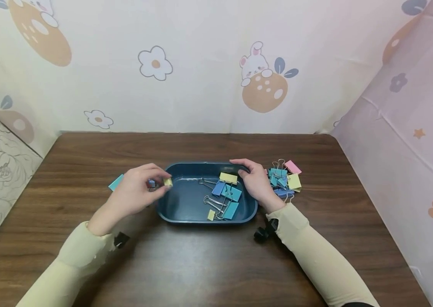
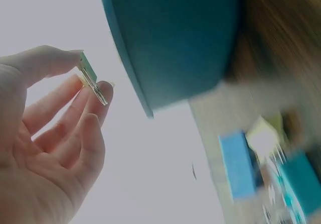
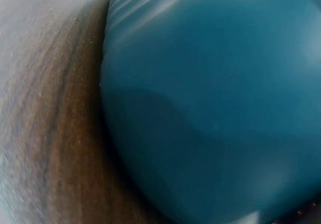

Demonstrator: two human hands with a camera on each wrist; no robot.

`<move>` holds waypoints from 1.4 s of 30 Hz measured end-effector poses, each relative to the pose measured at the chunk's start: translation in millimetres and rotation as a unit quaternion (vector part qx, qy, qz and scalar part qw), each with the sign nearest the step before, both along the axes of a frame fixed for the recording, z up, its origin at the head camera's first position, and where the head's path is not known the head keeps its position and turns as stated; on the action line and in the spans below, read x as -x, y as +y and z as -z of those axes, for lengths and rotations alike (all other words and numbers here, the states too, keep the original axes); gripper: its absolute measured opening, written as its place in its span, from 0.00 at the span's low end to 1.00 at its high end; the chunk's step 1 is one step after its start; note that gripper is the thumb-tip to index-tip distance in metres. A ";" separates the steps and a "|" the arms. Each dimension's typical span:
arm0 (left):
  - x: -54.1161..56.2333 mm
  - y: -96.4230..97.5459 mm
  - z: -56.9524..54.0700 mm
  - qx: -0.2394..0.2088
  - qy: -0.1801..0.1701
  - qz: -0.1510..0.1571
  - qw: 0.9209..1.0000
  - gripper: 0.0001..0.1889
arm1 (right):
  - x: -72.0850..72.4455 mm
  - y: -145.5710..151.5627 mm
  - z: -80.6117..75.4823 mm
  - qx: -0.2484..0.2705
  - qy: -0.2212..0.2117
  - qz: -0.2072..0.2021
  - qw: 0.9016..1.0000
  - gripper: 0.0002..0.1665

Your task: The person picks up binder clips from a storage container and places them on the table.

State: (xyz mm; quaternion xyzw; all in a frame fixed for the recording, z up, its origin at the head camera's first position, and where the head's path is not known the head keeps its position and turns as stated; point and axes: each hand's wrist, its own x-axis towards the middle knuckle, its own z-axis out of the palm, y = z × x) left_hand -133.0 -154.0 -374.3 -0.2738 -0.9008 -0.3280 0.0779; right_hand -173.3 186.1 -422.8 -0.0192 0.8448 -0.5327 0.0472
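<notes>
My left hand (image 1: 137,187) pinches a small yellow binder clip (image 1: 168,182) between thumb and fingertips at the left rim of a dark blue tray (image 1: 179,202). The left wrist view shows the clip (image 2: 89,72) edge-on, its wire handles pointing away from the thumb. My right hand (image 1: 257,184) holds the tray's right end, thumb over the rim. Inside the tray, toward the right, lie several binder clips, among them a yellow one (image 1: 228,178), a blue one (image 1: 218,188) and a teal one (image 1: 231,210). Only the tray's outer wall (image 3: 210,93) and the table fill the right wrist view.
Right of the tray, partly behind my right hand, is a pile of binder clips in teal, yellow (image 1: 294,182), blue and pink (image 1: 292,166). More clips, one teal (image 1: 115,182), lie partly hidden behind my left hand. A patterned curtain (image 1: 201,94) hangs behind the wooden table (image 1: 208,264).
</notes>
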 end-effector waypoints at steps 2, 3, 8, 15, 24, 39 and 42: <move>-0.8 -13.6 2.4 -0.005 0.011 -0.014 1.000 0.11 | 0.4 -0.2 0.0 -0.002 0.002 -0.001 1.000 0.23; -1.4 -20.5 4.1 -0.006 0.015 -0.023 1.000 0.11 | 0.7 -0.3 -0.1 -0.003 0.004 -0.002 1.000 0.23; -7.5 -51.0 17.7 0.007 0.002 -0.067 0.998 0.09 | 1.6 -0.6 -0.9 -0.005 0.008 -0.002 1.000 0.23; -16.8 -77.3 40.0 0.065 -0.042 -0.104 0.992 0.08 | 0.6 -3.1 -3.4 -0.007 0.011 0.000 1.000 0.24; -11.6 -85.5 44.2 0.124 -0.093 -0.122 0.980 0.10 | -0.8 -2.5 -3.8 0.001 0.000 0.004 1.000 0.24; -8.7 -89.9 31.7 0.092 -0.088 -0.108 0.986 0.08 | -1.6 -1.6 -2.7 0.004 -0.006 0.009 1.000 0.24; -7.3 -84.4 26.3 0.059 -0.077 -0.091 0.991 0.07 | -1.7 -1.7 -2.5 0.003 -0.003 0.008 1.000 0.24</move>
